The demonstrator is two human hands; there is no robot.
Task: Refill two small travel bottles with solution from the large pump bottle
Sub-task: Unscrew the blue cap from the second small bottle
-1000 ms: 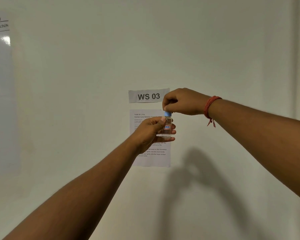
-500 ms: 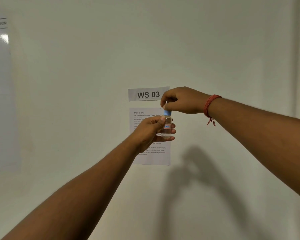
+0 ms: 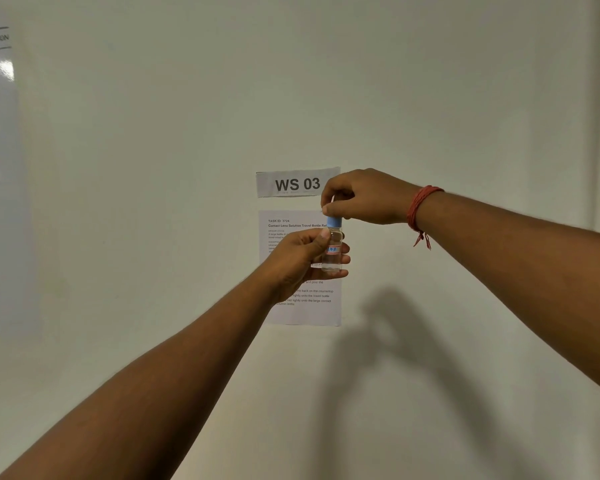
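Two hands meet at the centre of the frame, held out at arm's length in front of a pale wall. Between them is one small clear travel bottle, upright, with a blue cap on top and a small red-and-blue label on its side.

The left hand comes up from the lower left and wraps the body of the bottle: its thumb presses the near side just under the cap and its fingers curl round the far side, their tips showing past the right edge of the glass. That steady grip likely serves to stop the bottle turning.

The right hand reaches in from the right, above the bottle, with a red thread band at the wrist. Its fingers are drawn together and pinch the blue cap from above, closed down to the width of the cap. Whether it is tightening or loosening cannot be told.

Liquid level is hard to read through the clear wall.

Behind the hands, a paper sign reading WS 03 and a printed task sheet are stuck to the wall. Neither the large pump bottle nor a second travel bottle is in view.
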